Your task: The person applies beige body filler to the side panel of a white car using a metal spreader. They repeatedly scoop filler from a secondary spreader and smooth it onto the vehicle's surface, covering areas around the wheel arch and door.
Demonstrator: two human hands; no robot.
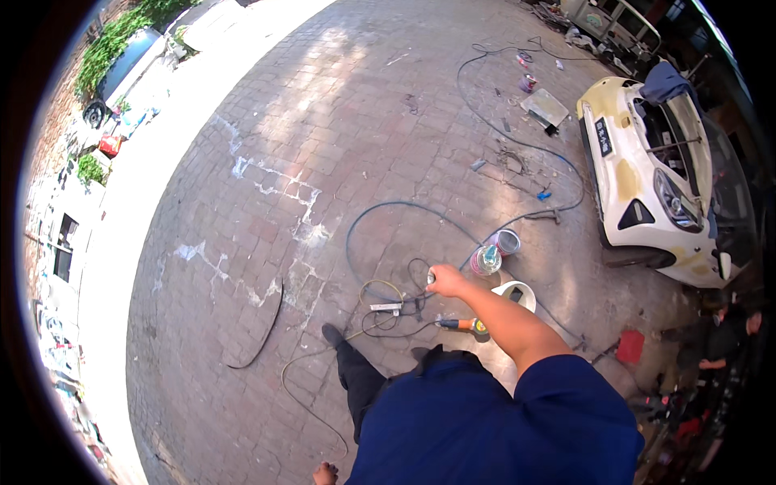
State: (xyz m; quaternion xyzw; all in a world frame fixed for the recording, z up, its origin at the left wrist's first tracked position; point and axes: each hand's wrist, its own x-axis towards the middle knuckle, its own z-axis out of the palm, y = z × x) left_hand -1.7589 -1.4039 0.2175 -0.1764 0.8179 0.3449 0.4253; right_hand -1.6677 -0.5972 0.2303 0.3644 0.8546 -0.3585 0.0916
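My right hand point(446, 280) reaches out over the paving with its fingers closed round a small pale thing, mostly hidden by the fist. Just beyond the fist a thin dark cable loop point(414, 267) shows; whether it joins what I hold, I cannot tell. Below the hand lies a white power strip point(386, 307) among tangled cables. An orange and black power tool point(464, 325) rests near my body, beside a white bucket point(527, 296). Two open cans, one pinkish point(485, 260) and one grey inside point(507, 242), stand right of the hand. My left hand point(325, 474) hangs at the lower edge, its fingers unclear.
A white car point(638, 182) with yellowish patches and a raised bonnet stands at right. A blue hose point(404, 204) loops across the brick paving. A black curved strip point(271, 331) lies at left. Another person point(723, 347) and a red object point(630, 347) are at lower right.
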